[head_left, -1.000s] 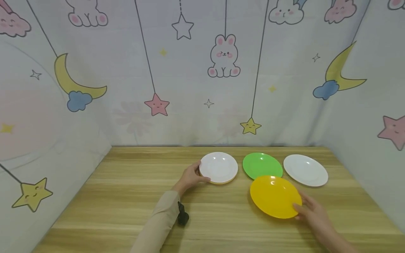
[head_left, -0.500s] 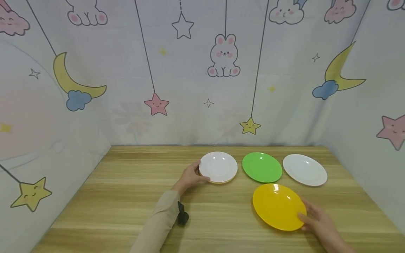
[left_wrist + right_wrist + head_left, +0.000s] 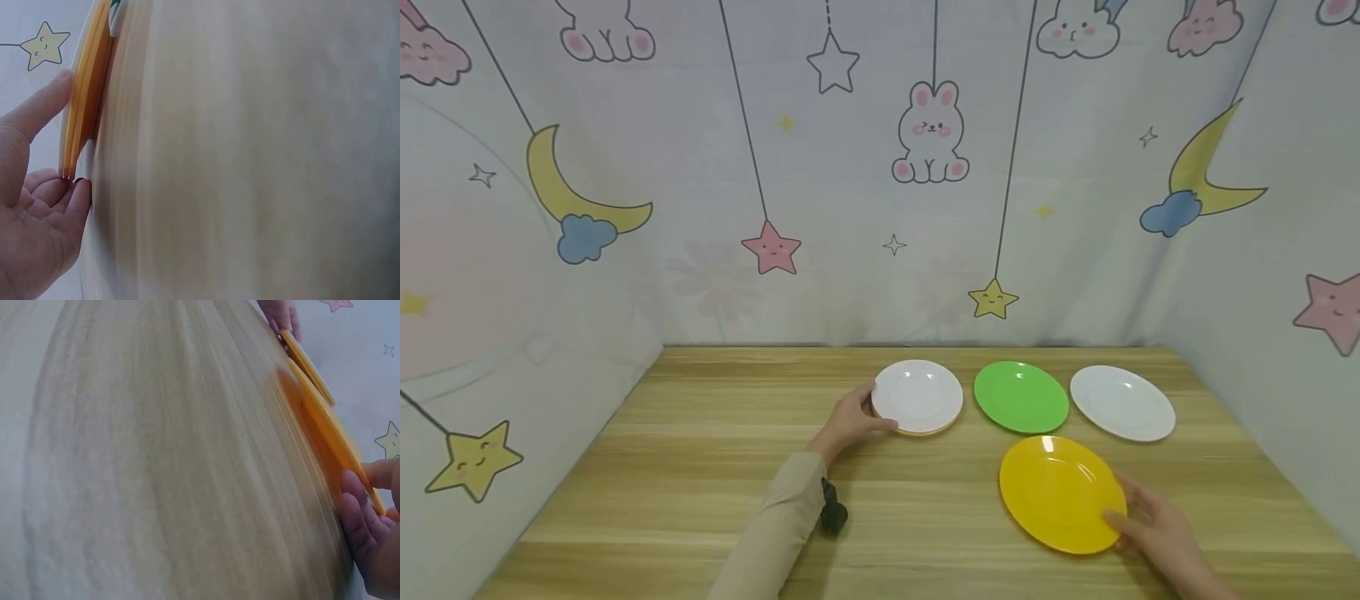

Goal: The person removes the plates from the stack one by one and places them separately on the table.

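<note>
A wood-grained surface (image 3: 647, 475) is stretching back to a pale printed backdrop (image 3: 850, 183), which is also rising along both sides. On it, a winking rabbit (image 3: 931, 137) is dangling from a drawn line, a pink star (image 3: 772, 250) is smiling to its left, and a yellow crescent moon (image 3: 550, 183) is curving behind a blue cloud (image 3: 585, 239).

Yellow plate (image 3: 1052, 492): glossy, smooth, plastic-looking; tabletop (image 3: 662, 467): wood-grained; backdrop (image 3: 857, 175): matt, cloth-like.
</note>
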`<state>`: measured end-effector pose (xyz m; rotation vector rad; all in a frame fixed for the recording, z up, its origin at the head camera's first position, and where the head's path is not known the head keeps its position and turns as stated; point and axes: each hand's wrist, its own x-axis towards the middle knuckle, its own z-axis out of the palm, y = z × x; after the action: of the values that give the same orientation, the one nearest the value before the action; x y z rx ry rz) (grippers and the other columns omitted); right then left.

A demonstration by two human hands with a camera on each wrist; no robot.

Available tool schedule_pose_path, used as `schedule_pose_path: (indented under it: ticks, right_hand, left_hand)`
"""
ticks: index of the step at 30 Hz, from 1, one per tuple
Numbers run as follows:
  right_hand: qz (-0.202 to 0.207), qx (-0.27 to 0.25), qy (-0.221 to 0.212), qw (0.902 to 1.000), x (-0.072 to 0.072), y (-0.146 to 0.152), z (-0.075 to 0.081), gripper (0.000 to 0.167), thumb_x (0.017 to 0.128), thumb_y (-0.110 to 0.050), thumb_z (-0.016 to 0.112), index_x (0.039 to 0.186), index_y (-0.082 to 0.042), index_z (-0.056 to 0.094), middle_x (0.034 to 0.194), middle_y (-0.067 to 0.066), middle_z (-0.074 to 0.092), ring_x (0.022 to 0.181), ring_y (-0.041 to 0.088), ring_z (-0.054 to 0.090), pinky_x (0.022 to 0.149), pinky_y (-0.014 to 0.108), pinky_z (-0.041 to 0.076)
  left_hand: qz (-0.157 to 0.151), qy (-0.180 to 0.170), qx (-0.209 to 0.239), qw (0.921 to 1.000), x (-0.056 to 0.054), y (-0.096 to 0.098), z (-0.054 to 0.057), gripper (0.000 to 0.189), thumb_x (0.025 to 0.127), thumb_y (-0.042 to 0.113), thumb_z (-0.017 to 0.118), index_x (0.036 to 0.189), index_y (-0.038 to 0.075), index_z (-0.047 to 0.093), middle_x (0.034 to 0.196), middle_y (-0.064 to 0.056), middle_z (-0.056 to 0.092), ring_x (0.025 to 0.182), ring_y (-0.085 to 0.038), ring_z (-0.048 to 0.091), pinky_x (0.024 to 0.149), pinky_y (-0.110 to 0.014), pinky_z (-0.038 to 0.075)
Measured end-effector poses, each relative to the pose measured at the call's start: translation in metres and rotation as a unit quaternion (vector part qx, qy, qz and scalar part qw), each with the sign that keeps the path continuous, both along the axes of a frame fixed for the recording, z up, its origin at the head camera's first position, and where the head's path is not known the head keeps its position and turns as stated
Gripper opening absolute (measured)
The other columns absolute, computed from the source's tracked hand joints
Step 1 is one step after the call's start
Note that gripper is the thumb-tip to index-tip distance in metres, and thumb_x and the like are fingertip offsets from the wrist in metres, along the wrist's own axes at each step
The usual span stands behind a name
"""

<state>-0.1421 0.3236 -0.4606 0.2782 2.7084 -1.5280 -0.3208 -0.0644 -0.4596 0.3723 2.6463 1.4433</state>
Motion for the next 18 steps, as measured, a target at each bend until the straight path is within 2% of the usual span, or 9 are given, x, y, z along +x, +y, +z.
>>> schedule_pose_path:
  ticks: [6,13,18]
  right_hand:
    - [0.010,0.009,0.022,0.9997,0.0005,-0.0016,0.0004,0.062,0.083,-0.015,0.065,0.133,0.006,0.036,0.099,0.018,0.059,0.049,0.014,0.055,0.044,0.028,0.050]
    - [0.016,0.032,-0.019,0.9992,-0.0009,0.0009,0.0029,0.067,0.084,-0.024,0.065,0.134,0.008,0.034,0.099,0.016,0.059,0.054,0.014,0.054,0.046,0.028,0.050]
    - [0.013,0.063,-0.014,0.9978,-0.0046,0.0049,0.0039,0.062,0.086,-0.026,0.062,0.130,0.010,0.039,0.096,0.016,0.060,0.057,0.012,0.053,0.048,0.027,0.049]
  left_hand:
    - [0.001,-0.003,0.003,1.0000,0.0006,-0.0005,0.0004,0.090,0.069,0.021,0.080,0.137,-0.008,0.029,0.142,-0.022,0.031,0.131,-0.030,0.029,0.107,-0.037,0.029]
    - [-0.003,-0.002,0.001,1.0000,0.0001,-0.0017,-0.0025,0.091,0.069,0.024,0.080,0.137,-0.009,0.029,0.141,-0.022,0.033,0.130,-0.030,0.031,0.106,-0.036,0.031]
    - [-0.002,0.000,-0.003,1.0000,-0.0011,-0.0020,-0.0030,0.090,0.069,0.025,0.079,0.137,-0.008,0.030,0.141,-0.022,0.033,0.131,-0.030,0.031,0.106,-0.036,0.031]
